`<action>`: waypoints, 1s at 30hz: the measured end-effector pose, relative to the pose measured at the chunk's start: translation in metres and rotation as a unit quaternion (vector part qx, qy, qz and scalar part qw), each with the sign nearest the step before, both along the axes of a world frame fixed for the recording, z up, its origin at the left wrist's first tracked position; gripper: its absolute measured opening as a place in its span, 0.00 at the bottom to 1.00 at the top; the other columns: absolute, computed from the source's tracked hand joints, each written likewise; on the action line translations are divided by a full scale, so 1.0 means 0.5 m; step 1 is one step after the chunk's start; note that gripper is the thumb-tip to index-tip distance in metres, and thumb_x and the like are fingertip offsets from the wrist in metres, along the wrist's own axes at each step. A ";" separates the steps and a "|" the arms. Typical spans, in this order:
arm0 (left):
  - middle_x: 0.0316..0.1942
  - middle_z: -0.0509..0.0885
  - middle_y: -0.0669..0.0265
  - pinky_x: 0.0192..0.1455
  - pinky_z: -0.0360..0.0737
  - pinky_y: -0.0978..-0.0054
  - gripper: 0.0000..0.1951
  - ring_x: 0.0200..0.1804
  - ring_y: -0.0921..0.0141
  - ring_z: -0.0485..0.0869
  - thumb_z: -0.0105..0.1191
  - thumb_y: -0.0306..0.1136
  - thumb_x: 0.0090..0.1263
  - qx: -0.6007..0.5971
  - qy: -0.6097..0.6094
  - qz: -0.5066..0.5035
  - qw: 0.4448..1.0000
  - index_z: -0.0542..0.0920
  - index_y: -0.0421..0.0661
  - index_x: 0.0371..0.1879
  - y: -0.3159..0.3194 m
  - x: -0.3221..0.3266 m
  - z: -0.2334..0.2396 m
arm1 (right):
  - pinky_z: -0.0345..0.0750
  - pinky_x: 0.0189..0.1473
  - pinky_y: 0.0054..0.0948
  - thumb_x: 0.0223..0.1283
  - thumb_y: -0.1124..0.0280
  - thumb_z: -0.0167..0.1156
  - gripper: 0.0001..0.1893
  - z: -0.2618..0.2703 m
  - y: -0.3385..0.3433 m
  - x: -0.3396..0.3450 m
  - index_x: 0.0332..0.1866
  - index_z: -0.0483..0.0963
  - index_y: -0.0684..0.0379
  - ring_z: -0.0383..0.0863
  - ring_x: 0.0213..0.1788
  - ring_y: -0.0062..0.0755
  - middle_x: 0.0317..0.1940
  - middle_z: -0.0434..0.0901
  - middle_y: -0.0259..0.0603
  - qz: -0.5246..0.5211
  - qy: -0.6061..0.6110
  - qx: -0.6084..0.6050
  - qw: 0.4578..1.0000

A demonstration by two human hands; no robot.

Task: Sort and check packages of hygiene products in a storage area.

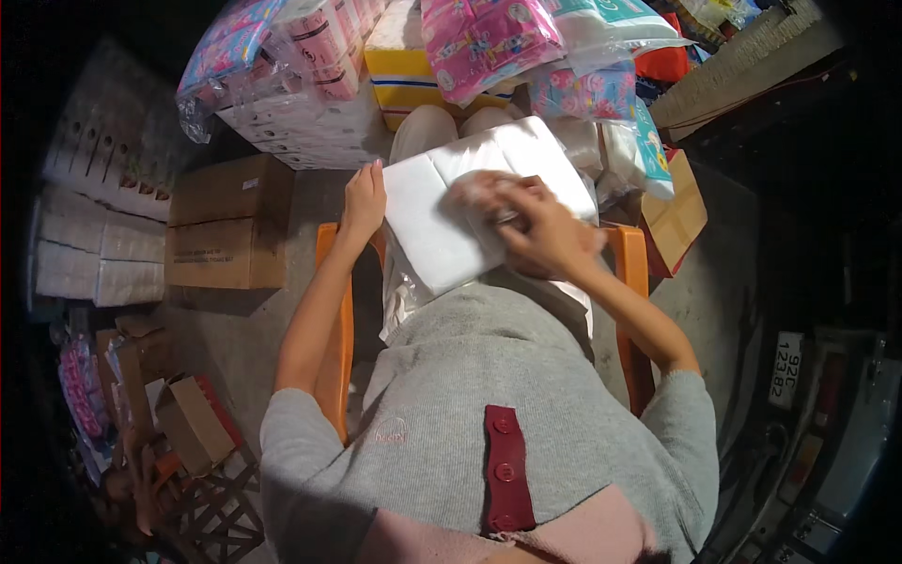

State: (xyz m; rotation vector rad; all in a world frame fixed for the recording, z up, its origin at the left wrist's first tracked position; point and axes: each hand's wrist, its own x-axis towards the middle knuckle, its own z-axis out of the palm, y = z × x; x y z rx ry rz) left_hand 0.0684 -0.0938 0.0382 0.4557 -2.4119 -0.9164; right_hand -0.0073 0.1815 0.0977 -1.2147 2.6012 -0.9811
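Note:
A white soft pack in clear plastic film (pixel 437 211) lies across my lap, its halves divided by a crease. My left hand (pixel 365 197) rests at the pack's left upper corner, fingers together along its edge, gripping it. Over the right part of the pack is my right hand (pixel 539 222), blurred by motion. A crumpled, blurred brownish thing (pixel 486 197) shows at its fingers; whether it is held, and what it is, cannot be told. The pack's underside is hidden.
Pink wrapped packs (pixel 320 42), a yellow box (pixel 394 77) and a pink printed plastic pack (pixel 493 46) lie ahead. A cardboard box (pixel 225 225) stands left, an open carton (pixel 673 211) right. Orange chair armrests (pixel 337 338) flank me. A parked vehicle (pixel 838 451) is at lower right.

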 end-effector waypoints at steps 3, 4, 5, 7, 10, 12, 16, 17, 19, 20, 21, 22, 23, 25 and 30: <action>0.31 0.76 0.42 0.39 0.70 0.54 0.17 0.37 0.43 0.74 0.37 0.36 0.73 -0.015 0.011 -0.015 1.000 0.72 0.33 0.30 -0.008 -0.003 -0.016 | 0.77 0.44 0.39 0.42 0.62 0.66 0.24 -0.011 -0.101 0.021 0.51 0.74 0.45 0.76 0.45 0.47 0.48 0.71 0.43 0.087 0.068 -0.058 0.992; 0.31 0.76 0.42 0.39 0.70 0.54 0.17 0.37 0.43 0.74 0.37 0.36 0.73 -0.018 0.012 -0.014 1.000 0.72 0.33 0.30 -0.008 -0.004 -0.019 | 0.77 0.43 0.39 0.42 0.63 0.66 0.24 -0.022 -0.130 0.008 0.51 0.74 0.45 0.77 0.44 0.47 0.47 0.71 0.44 0.067 0.068 -0.082 0.992; 0.31 0.76 0.42 0.39 0.70 0.54 0.17 0.37 0.43 0.74 0.37 0.36 0.73 -0.015 -0.004 -0.012 1.000 0.72 0.34 0.30 -0.008 -0.003 -0.022 | 0.77 0.43 0.38 0.42 0.63 0.65 0.25 -0.029 -0.151 -0.013 0.51 0.74 0.46 0.77 0.44 0.47 0.47 0.71 0.44 0.046 0.068 -0.105 0.991; 0.30 0.76 0.42 0.39 0.70 0.54 0.17 0.37 0.43 0.74 0.37 0.37 0.73 -0.010 -0.019 -0.007 1.000 0.72 0.34 0.30 -0.006 -0.002 -0.025 | 0.76 0.43 0.39 0.42 0.64 0.64 0.23 -0.032 -0.167 -0.067 0.50 0.74 0.48 0.77 0.43 0.48 0.46 0.71 0.47 -0.037 0.042 -0.065 0.996; 0.30 0.76 0.42 0.38 0.70 0.54 0.17 0.37 0.43 0.74 0.37 0.37 0.73 -0.010 0.002 -0.010 1.000 0.72 0.34 0.30 0.002 -0.010 -0.023 | 0.76 0.43 0.38 0.43 0.62 0.64 0.21 -0.051 -0.117 -0.167 0.48 0.76 0.50 0.77 0.42 0.48 0.43 0.72 0.47 -0.130 0.089 -0.103 0.982; 0.31 0.76 0.42 0.39 0.71 0.55 0.17 0.37 0.43 0.74 0.37 0.37 0.73 0.008 -0.006 -0.006 1.000 0.72 0.34 0.30 0.003 -0.006 -0.017 | 0.75 0.43 0.38 0.44 0.61 0.63 0.21 -0.069 -0.055 -0.214 0.47 0.77 0.49 0.77 0.41 0.48 0.41 0.73 0.46 -0.175 0.091 -0.103 0.975; 0.31 0.76 0.42 0.39 0.71 0.55 0.18 0.37 0.44 0.74 0.36 0.37 0.73 0.012 -0.003 -0.001 1.000 0.72 0.34 0.30 -0.002 -0.005 -0.015 | 0.75 0.41 0.35 0.44 0.61 0.63 0.20 -0.081 0.067 -0.218 0.47 0.77 0.51 0.78 0.38 0.43 0.36 0.74 0.46 -0.246 0.080 -0.036 0.965; 0.31 0.76 0.42 0.38 0.71 0.56 0.18 0.38 0.43 0.74 0.36 0.38 0.73 0.014 0.003 0.002 1.000 0.72 0.34 0.30 -0.004 -0.004 -0.016 | 0.75 0.42 0.34 0.45 0.63 0.64 0.20 -0.082 0.088 -0.200 0.47 0.77 0.54 0.77 0.38 0.42 0.36 0.74 0.46 -0.227 0.053 -0.063 0.971; 0.32 0.76 0.42 0.38 0.71 0.57 0.18 0.38 0.43 0.74 0.36 0.39 0.74 0.019 0.009 0.002 1.000 0.72 0.35 0.31 -0.004 -0.005 -0.013 | 0.74 0.42 0.31 0.44 0.67 0.64 0.20 -0.074 0.110 -0.151 0.48 0.77 0.56 0.78 0.40 0.41 0.38 0.75 0.46 -0.183 0.037 -0.089 0.978; 0.32 0.76 0.42 0.38 0.71 0.57 0.19 0.39 0.43 0.74 0.36 0.40 0.74 0.028 0.000 0.010 1.000 0.72 0.35 0.31 -0.004 -0.004 -0.008 | 0.74 0.43 0.31 0.43 0.67 0.64 0.21 -0.063 0.105 -0.121 0.48 0.77 0.56 0.78 0.41 0.41 0.40 0.74 0.46 -0.144 0.047 -0.091 0.984; 0.33 0.76 0.42 0.39 0.71 0.57 0.19 0.39 0.43 0.74 0.35 0.40 0.73 0.036 -0.009 0.016 0.999 0.72 0.35 0.32 -0.002 -0.005 -0.005 | 0.74 0.43 0.30 0.42 0.67 0.64 0.21 -0.043 0.092 -0.087 0.48 0.77 0.55 0.78 0.42 0.40 0.42 0.74 0.46 -0.106 0.058 -0.094 0.988; 0.33 0.76 0.42 0.39 0.71 0.57 0.19 0.39 0.43 0.74 0.35 0.40 0.73 0.035 -0.010 0.015 0.999 0.72 0.35 0.32 0.001 -0.005 -0.005 | 0.75 0.44 0.31 0.41 0.67 0.65 0.23 -0.034 0.076 -0.057 0.49 0.76 0.55 0.77 0.43 0.41 0.44 0.74 0.45 -0.074 0.043 -0.080 0.993; 0.33 0.76 0.42 0.39 0.71 0.57 0.19 0.40 0.43 0.74 0.35 0.41 0.73 0.035 -0.008 0.017 0.999 0.73 0.35 0.32 0.001 -0.005 -0.005 | 0.75 0.45 0.32 0.41 0.66 0.65 0.24 -0.026 0.056 -0.030 0.49 0.76 0.54 0.77 0.45 0.41 0.46 0.73 0.45 -0.043 0.028 -0.067 0.996; 0.33 0.76 0.42 0.40 0.71 0.57 0.20 0.40 0.43 0.74 0.35 0.41 0.73 0.031 -0.006 0.019 0.999 0.73 0.35 0.33 0.001 -0.006 -0.004 | 0.75 0.46 0.36 0.40 0.64 0.65 0.25 -0.011 0.005 0.007 0.51 0.75 0.50 0.76 0.46 0.43 0.46 0.72 0.43 0.028 0.051 -0.023 0.998; 0.34 0.77 0.43 0.41 0.71 0.57 0.19 0.41 0.44 0.74 0.35 0.40 0.73 0.048 -0.004 0.012 0.999 0.74 0.35 0.33 -0.003 0.003 -0.019 | 0.77 0.41 0.37 0.40 0.63 0.66 0.24 -0.040 -0.115 -0.037 0.50 0.75 0.46 0.77 0.41 0.46 0.43 0.72 0.44 -0.005 0.056 -0.086 0.995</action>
